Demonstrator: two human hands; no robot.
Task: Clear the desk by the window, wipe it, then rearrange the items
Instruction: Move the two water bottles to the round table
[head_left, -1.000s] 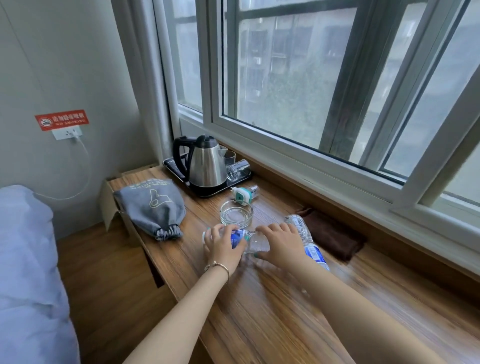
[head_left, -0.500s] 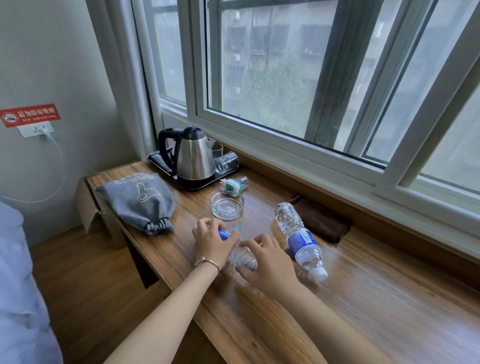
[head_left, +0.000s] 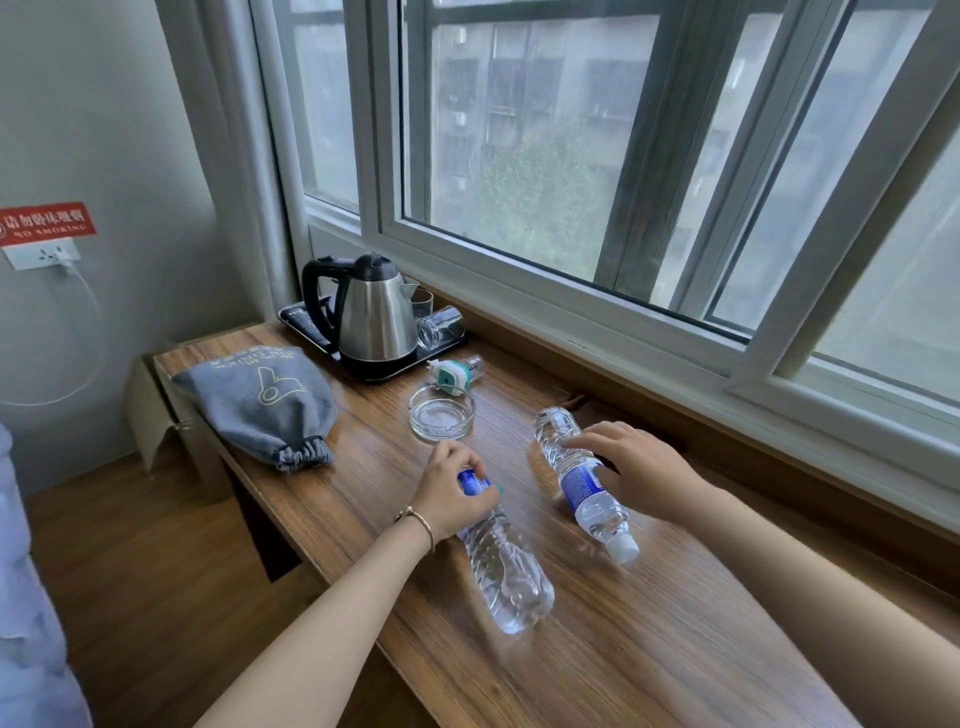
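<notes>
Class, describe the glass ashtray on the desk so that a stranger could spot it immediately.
Start at the steel electric kettle on its black tray by the window. Just in front lies a small white-and-teal plug-in device, then the round clear glass ashtray: low, open-topped, unlike the bottles.

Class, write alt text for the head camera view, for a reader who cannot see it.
A person's left hand and right hand each grip a water bottle lying on a wooden desk by a window. Behind them are a glass ashtray, a grey drawstring bag and a steel kettle on a black tray.
</notes>
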